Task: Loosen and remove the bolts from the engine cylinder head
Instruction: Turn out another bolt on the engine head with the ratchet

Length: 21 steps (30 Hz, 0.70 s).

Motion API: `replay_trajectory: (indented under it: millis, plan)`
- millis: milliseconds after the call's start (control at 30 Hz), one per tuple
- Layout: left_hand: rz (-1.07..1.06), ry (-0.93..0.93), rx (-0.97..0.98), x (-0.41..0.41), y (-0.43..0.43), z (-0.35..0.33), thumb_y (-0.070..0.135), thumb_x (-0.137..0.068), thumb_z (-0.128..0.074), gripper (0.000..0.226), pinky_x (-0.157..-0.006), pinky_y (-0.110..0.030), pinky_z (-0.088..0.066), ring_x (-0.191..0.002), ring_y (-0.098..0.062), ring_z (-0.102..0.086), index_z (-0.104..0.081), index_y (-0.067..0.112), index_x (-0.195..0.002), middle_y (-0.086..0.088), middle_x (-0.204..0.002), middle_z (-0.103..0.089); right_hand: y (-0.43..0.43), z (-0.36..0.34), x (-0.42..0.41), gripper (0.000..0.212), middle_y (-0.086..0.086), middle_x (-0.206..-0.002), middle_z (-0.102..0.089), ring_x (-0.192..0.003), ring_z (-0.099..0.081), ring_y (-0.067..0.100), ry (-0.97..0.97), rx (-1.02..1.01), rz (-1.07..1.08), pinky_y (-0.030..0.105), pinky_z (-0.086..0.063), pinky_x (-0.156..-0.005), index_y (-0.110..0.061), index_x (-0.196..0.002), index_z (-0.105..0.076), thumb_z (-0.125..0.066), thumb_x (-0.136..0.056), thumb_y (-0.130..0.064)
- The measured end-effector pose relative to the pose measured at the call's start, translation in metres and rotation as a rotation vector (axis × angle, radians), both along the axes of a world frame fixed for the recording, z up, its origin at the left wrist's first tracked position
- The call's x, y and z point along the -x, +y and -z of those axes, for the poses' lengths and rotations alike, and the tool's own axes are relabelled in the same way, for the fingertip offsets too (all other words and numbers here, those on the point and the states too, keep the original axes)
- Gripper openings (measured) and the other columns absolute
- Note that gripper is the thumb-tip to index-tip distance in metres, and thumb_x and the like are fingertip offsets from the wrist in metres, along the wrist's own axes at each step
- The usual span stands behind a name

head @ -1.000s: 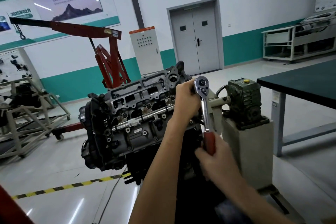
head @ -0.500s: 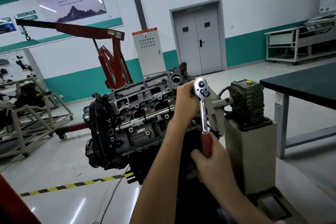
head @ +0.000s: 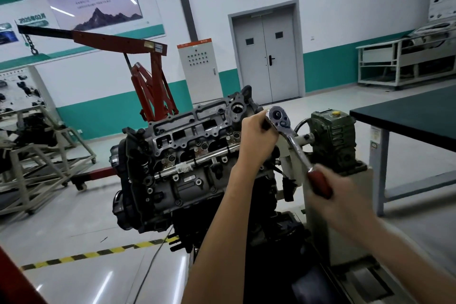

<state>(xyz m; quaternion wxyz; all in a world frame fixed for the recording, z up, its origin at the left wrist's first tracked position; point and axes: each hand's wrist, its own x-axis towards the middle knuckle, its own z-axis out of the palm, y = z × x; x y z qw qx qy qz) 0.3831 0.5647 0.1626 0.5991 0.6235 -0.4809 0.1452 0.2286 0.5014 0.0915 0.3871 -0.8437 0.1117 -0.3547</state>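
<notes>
Left hand (head: 259, 136) curled closed around the head end of a ratchet wrench (head: 297, 147), gripping just beneath its round chrome head. Right hand (head: 345, 202), blurred, wrapped round the wrench's red handle. From its head the wrench slants down toward five o'clock. The left hand rests against the right end of the engine cylinder head (head: 187, 140) and hides whatever the wrench is seated on.

At nine o'clock in the frame, pale metal stands (head: 37, 155) carry dark machine parts. At ten o'clock a red engine hoist (head: 150, 86) reaches its boom leftward, with a chain hanging from the tip. In the centre the grey cylinder head tilts its open face toward the camera, on top of a dark engine block. At seven o'clock a strip of yellow-and-black tape (head: 98, 252) crosses the glossy floor. At twelve o'clock stand a white electrical cabinet (head: 197, 69) and a grey double door (head: 267, 57). Just behind the wrench, at its three o'clock, a green gearbox (head: 333, 136) sits on a pale pedestal. At three o'clock in the frame is a dark-topped table (head: 407, 116).
</notes>
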Motion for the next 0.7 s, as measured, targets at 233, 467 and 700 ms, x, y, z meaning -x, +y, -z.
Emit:
replay_trajectory:
  millis: [233, 467, 700]
  plan:
    - [-0.016, -0.03, 0.011, -0.004, -0.003, -0.001, -0.009, -0.078, -0.059, 0.048, -0.049, -0.017, -0.024, -0.051, -0.002, -0.026, -0.038, 0.025, -0.052, 0.014, -0.05, -0.035, 0.079, 0.019, -0.037, 0.032, -0.004, -0.046, -0.042, -0.038, -0.04, 0.014, -0.206, -0.462, -0.14, 0.025, -0.037, -0.037, -0.028, -0.064, -0.045, -0.059, -0.074, -0.001]
    - [0.015, 0.004, -0.127, -0.007, 0.004, -0.007, -0.003, -0.081, -0.057, 0.03, -0.048, -0.023, -0.026, -0.052, -0.011, -0.031, -0.047, 0.006, -0.054, -0.002, -0.053, -0.043, -0.051, -0.048, 0.018, 0.041, -0.012, -0.054, -0.048, -0.049, -0.052, -0.004, 0.135, 0.354, -0.096, 0.003, -0.036, -0.05, -0.031, -0.084, -0.056, -0.068, -0.073, 0.006]
    - [-0.024, 0.026, 0.024, -0.005, 0.0, 0.004, -0.01, -0.08, -0.06, 0.031, -0.052, -0.026, -0.029, -0.054, -0.011, -0.034, -0.05, 0.005, -0.054, -0.002, -0.053, -0.045, 0.026, 0.011, -0.007, 0.027, -0.005, -0.048, -0.047, -0.041, -0.041, 0.006, -0.062, -0.109, -0.012, 0.013, -0.034, -0.04, -0.024, -0.072, -0.051, -0.067, -0.072, -0.002]
